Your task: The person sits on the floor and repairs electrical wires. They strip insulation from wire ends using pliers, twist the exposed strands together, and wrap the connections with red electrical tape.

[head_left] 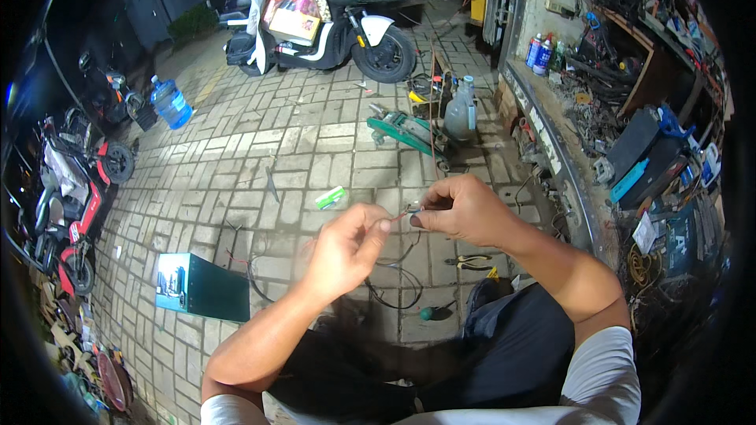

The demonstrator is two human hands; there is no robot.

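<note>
Both hands meet in front of my knees over the brick paving. My left hand [346, 248] pinches a thin reddish wire [399, 216] between thumb and fingers. On the other side, my right hand [476, 211] has its thumb and fingertips closed on the wire's dark end; its exact shape is too small to tell. Below the hands a black cable [413, 277] lies in a loose loop on the ground. Left of it stands a dark green box [216, 291], like a battery pack. Yellow-and-black pliers [471, 262] lie beneath my right forearm. A small green-and-white packet [331, 197] rests beyond my left hand.
A green floor jack [405, 131] and a large clear jug [461, 110] stand ahead. Farther off is a white scooter [339, 24]. A blue water bottle [170, 104] and a red scooter [83, 212] are at left. Cluttered shelving with spray cans [542, 59] lines the right.
</note>
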